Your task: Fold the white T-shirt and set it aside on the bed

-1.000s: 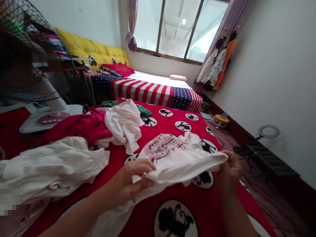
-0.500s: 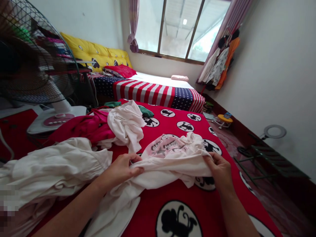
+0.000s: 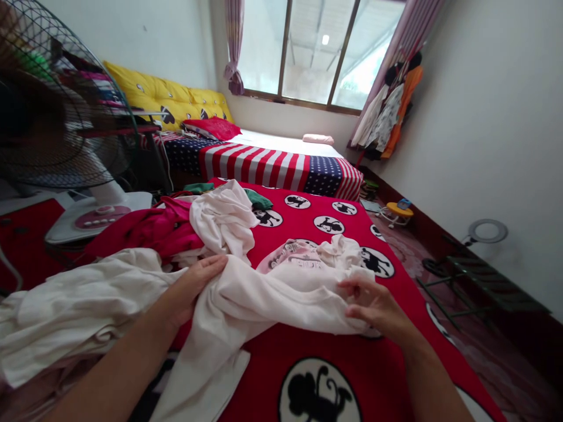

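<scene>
A pale pink T-shirt (image 3: 281,290) with a dark print lies crumpled on the red monkey-print bedspread (image 3: 343,375) in front of me. My left hand (image 3: 193,287) grips its left side, fingers closed into the cloth. My right hand (image 3: 373,308) pinches its right edge between thumb and fingers. The print shows partly near the top of the shirt.
A pile of white clothes (image 3: 74,305) lies at the left, with a magenta garment (image 3: 145,231) and another white one (image 3: 224,220) behind. A standing fan (image 3: 57,117) is at far left. A flag-print bed (image 3: 268,161) lies beyond; a folded rack (image 3: 479,281) stands on the floor at right.
Both hands have shifted left along the shirt and pulled it down flatter on the bedspread; the shirt is more bunched and its print is now mostly folded under.
</scene>
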Demonstrator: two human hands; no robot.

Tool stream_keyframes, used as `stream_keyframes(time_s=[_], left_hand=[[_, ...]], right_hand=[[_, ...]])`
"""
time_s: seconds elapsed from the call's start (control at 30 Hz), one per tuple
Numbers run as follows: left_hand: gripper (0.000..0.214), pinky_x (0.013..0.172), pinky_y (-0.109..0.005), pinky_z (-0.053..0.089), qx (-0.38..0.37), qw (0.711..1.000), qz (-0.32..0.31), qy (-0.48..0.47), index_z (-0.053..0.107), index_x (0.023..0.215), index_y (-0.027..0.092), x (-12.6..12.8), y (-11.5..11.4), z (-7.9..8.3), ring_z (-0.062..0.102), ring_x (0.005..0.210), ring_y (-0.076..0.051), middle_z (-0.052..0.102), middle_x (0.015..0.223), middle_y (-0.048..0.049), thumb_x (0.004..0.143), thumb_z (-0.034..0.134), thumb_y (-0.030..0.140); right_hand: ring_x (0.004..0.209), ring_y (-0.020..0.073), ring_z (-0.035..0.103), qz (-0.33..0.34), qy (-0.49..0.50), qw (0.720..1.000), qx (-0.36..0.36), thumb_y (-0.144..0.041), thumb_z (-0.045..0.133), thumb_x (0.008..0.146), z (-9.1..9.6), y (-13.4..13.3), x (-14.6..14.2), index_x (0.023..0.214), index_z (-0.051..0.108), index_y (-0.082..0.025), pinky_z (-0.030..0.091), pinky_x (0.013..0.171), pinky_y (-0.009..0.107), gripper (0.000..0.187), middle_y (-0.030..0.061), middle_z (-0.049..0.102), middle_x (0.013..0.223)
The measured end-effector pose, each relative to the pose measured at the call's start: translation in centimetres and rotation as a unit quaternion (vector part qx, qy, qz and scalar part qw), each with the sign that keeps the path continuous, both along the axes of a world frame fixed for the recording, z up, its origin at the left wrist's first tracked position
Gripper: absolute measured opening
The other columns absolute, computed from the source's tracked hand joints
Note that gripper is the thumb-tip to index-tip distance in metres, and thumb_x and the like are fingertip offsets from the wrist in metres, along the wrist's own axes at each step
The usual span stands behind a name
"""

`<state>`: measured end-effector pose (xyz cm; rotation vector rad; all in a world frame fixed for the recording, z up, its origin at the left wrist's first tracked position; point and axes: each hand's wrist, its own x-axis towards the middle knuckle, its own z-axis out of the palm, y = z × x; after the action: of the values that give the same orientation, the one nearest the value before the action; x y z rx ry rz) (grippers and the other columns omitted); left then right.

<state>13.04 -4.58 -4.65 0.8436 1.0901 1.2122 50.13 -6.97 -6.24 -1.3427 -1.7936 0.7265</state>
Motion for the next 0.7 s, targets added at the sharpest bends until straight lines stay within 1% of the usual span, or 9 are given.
stream_keyframes(time_s=[0.07, 0.13, 0.2, 0.33, 0.43, 0.5, 0.6, 0.67, 0.7], left_hand=[[0.035, 0.058, -0.027, 0.052, -0.033, 0.995, -0.081, 0.050, 0.071, 0.088, 0.014, -0.5, 0.6, -0.6, 0.066, 0.066, -0.021, 0.070, 0.075, -0.0084, 0.066, 0.076, 0.041], [0.040, 0.065, -0.026, 0.052, 0.011, 0.979, -0.145, 0.146, 0.070, 0.096, 0.016, -1.0, 0.8, -0.8, 0.066, 0.079, -0.023, 0.072, 0.086, -0.0076, 0.066, 0.075, 0.042], [0.041, 0.073, -0.027, 0.050, 0.073, 0.932, -0.231, 0.270, 0.070, 0.099, 0.019, -1.7, 0.6, -0.6, 0.065, 0.089, -0.025, 0.071, 0.094, -0.0048, 0.063, 0.076, 0.040], [0.040, 0.073, -0.023, 0.048, 0.090, 0.818, -0.341, 0.455, 0.070, 0.095, 0.021, -2.7, -0.1, -0.1, 0.065, 0.085, -0.023, 0.071, 0.091, 0.0003, 0.058, 0.076, 0.034], [0.027, 0.064, -0.021, 0.045, 0.073, 0.775, -0.390, 0.491, 0.071, 0.087, 0.021, -2.9, -0.2, 0.0, 0.065, 0.077, -0.022, 0.071, 0.081, 0.0026, 0.061, 0.067, 0.027], [0.019, 0.059, -0.020, 0.043, 0.089, 0.778, -0.375, 0.496, 0.071, 0.078, 0.020, -2.5, -0.1, 0.0, 0.065, 0.073, -0.021, 0.070, 0.074, 0.0030, 0.063, 0.059, 0.023], [0.023, 0.064, -0.022, 0.045, 0.161, 0.823, -0.213, 0.502, 0.071, 0.077, 0.018, -1.4, 0.2, -0.5, 0.064, 0.075, -0.020, 0.069, 0.075, 0.0006, 0.067, 0.050, 0.018], [0.027, 0.072, -0.025, 0.047, 0.228, 0.836, -0.101, 0.488, 0.071, 0.082, 0.018, -0.3, 0.1, -1.0, 0.062, 0.082, -0.020, 0.068, 0.085, -0.0022, 0.069, 0.047, 0.016], [0.029, 0.077, -0.026, 0.047, 0.266, 0.833, -0.074, 0.479, 0.071, 0.085, 0.018, 0.3, -0.1, -1.3, 0.062, 0.087, -0.020, 0.067, 0.091, -0.0035, 0.071, 0.046, 0.015]], right_hand=[[0.085, 0.0206, 0.058, 0.049, -0.054, 0.997, -0.011, -0.034, 0.081, 0.061, -0.3, 0.3, 0.0, 0.091, 0.072, -0.023, 0.048, 0.078, 0.031, 0.033, 0.0034, 0.063, 0.092], [0.090, 0.0217, 0.059, 0.062, -0.064, 0.996, -0.011, -0.034, 0.073, 0.071, -0.7, 0.5, 0.0, 0.081, 0.071, -0.021, 0.048, 0.083, 0.033, 0.016, 0.0050, 0.062, 0.095], [0.091, 0.0217, 0.059, 0.035, -0.020, 0.999, -0.009, -0.035, 0.066, 0.078, -0.8, 0.6, 0.0, 0.073, 0.067, -0.020, 0.047, 0.083, 0.032, 0.016, 0.0057, 0.063, 0.092], [0.063, 0.0160, 0.057, -0.083, 0.166, 0.980, -0.074, -0.047, 0.065, 0.077, -0.3, 0.4, 0.0, 0.080, 0.056, -0.021, 0.044, 0.054, 0.024, 0.027, 0.0000, 0.062, 0.071], [0.046, 0.0114, 0.048, -0.108, 0.256, 0.952, -0.129, -0.052, 0.065, 0.076, 0.6, -0.1, 0.3, 0.086, 0.051, -0.023, 0.033, 0.041, 0.020, 0.033, -0.0047, 0.056, 0.059], [0.049, 0.0120, 0.051, -0.055, 0.222, 0.961, -0.153, -0.047, 0.072, 0.070, 1.0, -0.5, 0.6, 0.090, 0.053, -0.023, 0.034, 0.043, 0.020, 0.036, -0.0042, 0.059, 0.064], [0.069, 0.0183, 0.061, 0.012, 0.096, 0.980, -0.173, -0.032, 0.082, 0.057, 0.8, -0.6, 0.8, 0.102, 0.062, -0.023, 0.045, 0.055, 0.023, 0.051, -0.0006, 0.067, 0.082], [0.081, 0.0227, 0.063, -0.018, 0.030, 0.987, -0.156, -0.027, 0.079, 0.058, 0.2, -0.3, 0.4, 0.107, 0.065, -0.022, 0.048, 0.066, 0.028, 0.051, 0.0021, 0.070, 0.093], [0.086, 0.0242, 0.064, -0.049, 0.013, 0.989, -0.136, -0.027, 0.076, 0.061, -0.3, -0.1, 0.1, 0.106, 0.067, -0.022, 0.049, 0.070, 0.030, 0.046, 0.0031, 0.070, 0.097]])
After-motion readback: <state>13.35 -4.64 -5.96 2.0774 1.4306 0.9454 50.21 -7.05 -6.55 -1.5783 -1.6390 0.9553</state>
